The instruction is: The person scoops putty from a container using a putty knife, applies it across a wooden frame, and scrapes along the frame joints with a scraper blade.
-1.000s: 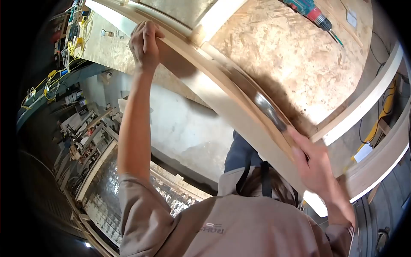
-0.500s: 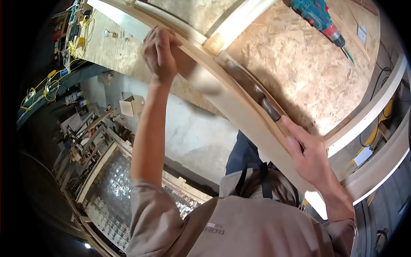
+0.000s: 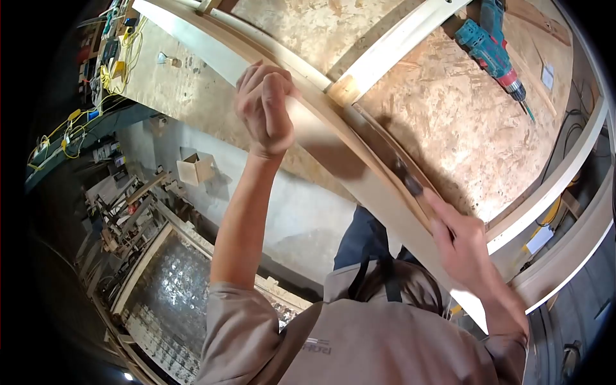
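Observation:
A long pale wooden board (image 3: 340, 168) of a frame runs diagonally in front of me, with a thin wood strip (image 3: 378, 157) along its upper edge. My left hand (image 3: 264, 110) is closed at that edge, fingers curled over it; the fingertips are partly hidden. Lower down, my right hand (image 3: 463, 239) is closed on a dark-handled hand tool (image 3: 412, 185) lying against the inner side of the board. The tool's far end is blurred, so its exact kind cannot be made out.
A crossbar (image 3: 391, 51) joins the board. On the chipboard tabletop (image 3: 462, 141) lies a teal cordless drill (image 3: 491, 59), bit pointing down right. Curved wooden pieces (image 3: 558, 199) stand at right. Yellow cables (image 3: 119, 74), a small cardboard box (image 3: 195, 168) and scrap wood (image 3: 131, 215) are at left.
My left hand has moved right and down along the board. The right hand still holds the tool, which has shifted slightly. The view has also shifted a little.

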Tool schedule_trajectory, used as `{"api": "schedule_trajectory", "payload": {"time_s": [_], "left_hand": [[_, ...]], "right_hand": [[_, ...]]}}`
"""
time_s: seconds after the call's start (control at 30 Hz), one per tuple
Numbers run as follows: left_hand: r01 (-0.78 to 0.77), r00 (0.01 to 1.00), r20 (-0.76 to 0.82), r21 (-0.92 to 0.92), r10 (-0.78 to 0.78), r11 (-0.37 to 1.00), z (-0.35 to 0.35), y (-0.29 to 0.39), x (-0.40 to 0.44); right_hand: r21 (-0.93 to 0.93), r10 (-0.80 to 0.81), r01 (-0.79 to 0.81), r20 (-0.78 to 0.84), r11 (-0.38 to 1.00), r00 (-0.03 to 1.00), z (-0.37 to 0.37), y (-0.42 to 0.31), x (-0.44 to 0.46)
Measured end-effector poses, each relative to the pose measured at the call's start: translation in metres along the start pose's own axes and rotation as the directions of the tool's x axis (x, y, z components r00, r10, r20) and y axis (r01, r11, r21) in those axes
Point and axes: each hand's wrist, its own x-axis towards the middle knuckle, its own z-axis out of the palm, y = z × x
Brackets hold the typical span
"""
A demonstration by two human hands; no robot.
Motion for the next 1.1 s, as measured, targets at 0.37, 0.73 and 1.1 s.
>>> {"api": "schedule_trajectory", "payload": {"time_s": [0.37,0.73,1.1], "left_hand": [[-0.037,0.999,-0.012,-0.018,0.037,0.999,-0.009,-0.008,0.009],[-0.138,0.989,0.079,0.143,0.128,0.98,-0.039,-0.096,0.058],[-0.145,0.987,0.086,0.111,0.136,0.983,-0.04,-0.095,0.054]], "right_hand": [[-0.09,-0.134,0.127,-0.073,0.988,0.988,0.002,-0.007,0.006],[-0.118,-0.265,0.25,-0.138,0.961,0.954,0.016,0.006,0.028],[0.001,-0.244,0.247,-0.154,0.969,0.957,0.037,-0.003,0.062]]}}
